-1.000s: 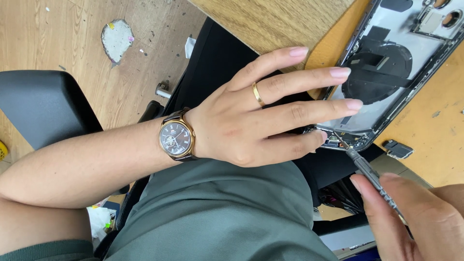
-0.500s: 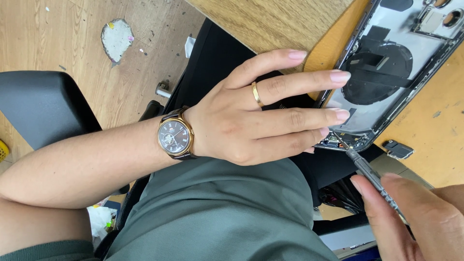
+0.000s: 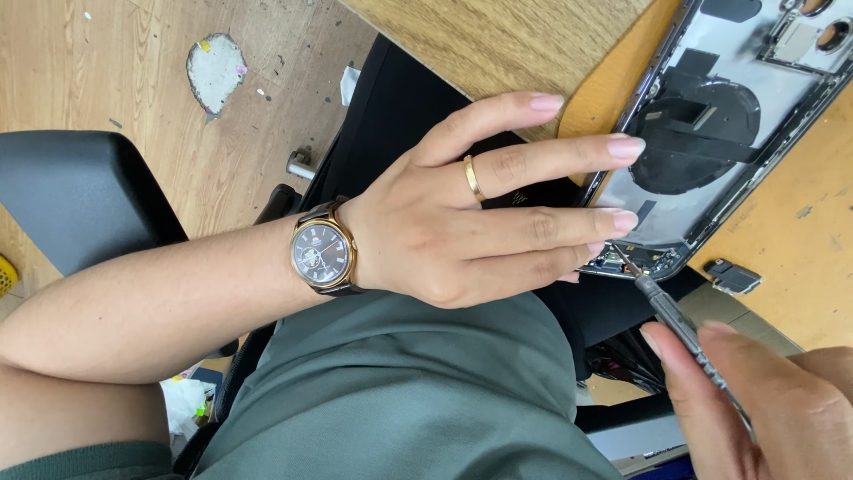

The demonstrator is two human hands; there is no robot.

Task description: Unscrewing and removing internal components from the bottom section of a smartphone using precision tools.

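Note:
An opened phone housing lies on an orange mat at the table's edge, its dark round coil and inner parts showing. My left hand, with a gold ring and a wristwatch, rests flat with its fingertips pressing on the housing's near edge. My right hand grips a thin grey screwdriver, whose tip touches the housing's bottom corner just beside my left fingertips.
A small dark loose part lies on the mat near the housing. The wooden tabletop ends above my green-clothed lap. A black chair arm stands at left over a wooden floor with a worn patch.
My left fingers have shifted slightly along the housing's edge. The screwdriver tip stays at the same corner.

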